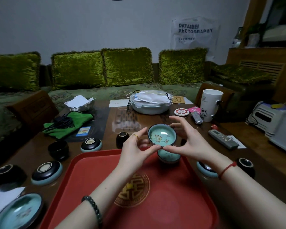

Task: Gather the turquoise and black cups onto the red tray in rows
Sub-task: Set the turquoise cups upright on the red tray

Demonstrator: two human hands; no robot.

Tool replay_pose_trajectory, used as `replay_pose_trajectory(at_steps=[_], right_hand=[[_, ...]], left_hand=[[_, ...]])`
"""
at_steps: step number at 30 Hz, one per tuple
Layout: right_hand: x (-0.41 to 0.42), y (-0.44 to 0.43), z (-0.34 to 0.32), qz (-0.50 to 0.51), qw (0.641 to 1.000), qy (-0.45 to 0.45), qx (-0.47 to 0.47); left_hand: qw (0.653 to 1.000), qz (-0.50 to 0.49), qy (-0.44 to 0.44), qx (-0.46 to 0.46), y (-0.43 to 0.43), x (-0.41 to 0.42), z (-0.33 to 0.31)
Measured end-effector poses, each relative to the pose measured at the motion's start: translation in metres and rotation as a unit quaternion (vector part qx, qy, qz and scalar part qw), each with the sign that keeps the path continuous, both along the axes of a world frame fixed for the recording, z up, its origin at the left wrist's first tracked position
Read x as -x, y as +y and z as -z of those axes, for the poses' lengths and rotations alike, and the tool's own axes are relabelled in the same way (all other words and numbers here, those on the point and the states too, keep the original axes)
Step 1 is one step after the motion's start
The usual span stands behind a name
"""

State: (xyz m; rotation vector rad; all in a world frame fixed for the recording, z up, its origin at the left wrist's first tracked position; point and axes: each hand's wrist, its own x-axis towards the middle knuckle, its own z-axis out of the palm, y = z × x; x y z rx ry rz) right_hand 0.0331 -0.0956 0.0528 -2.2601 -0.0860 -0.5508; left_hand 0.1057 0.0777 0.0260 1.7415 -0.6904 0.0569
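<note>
Both hands hold one turquoise cup (162, 135) tilted toward me above the far edge of the red tray (92, 176); my left hand (135, 149) pinches its left rim, my right hand (188, 142) its right rim. A second turquoise cup (168, 156) stands on the tray just below it. Off the tray to the left lie upturned turquoise cups (91, 144) (47, 172), black cups (59, 150) (8, 176) and an upright turquoise cup (19, 210). A black cup (121, 138) stands behind the tray. On the right sit an upturned turquoise cup (205, 170) and a black cup (245, 166).
A covered grey bowl (149, 104) with face masks, a tall white mug (210, 104), a remote control (223, 139), a round coaster (182, 111) and a green cloth (69, 123) with cables crowd the wooden table's far half. A sofa with green cushions stands behind.
</note>
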Motion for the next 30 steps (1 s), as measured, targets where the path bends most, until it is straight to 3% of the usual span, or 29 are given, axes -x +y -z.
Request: replay_pose_trajectory(at_steps=[8, 15, 30], right_hand=[[0.053, 0.000, 0.014, 0.028, 0.999, 0.011, -0.025], [0.074, 0.000, 0.042, 0.037, 0.998, 0.029, -0.045], [0.079, -0.006, 0.080, 0.044, 0.994, 0.099, -0.033]], left_hand=[[0.998, 0.049, -0.003, -0.029, -0.006, 0.038, 0.010], [0.993, 0.034, -0.066, -0.093, -0.002, 0.058, 0.029], [0.979, 0.031, -0.039, -0.199, -0.004, 0.063, 0.064]])
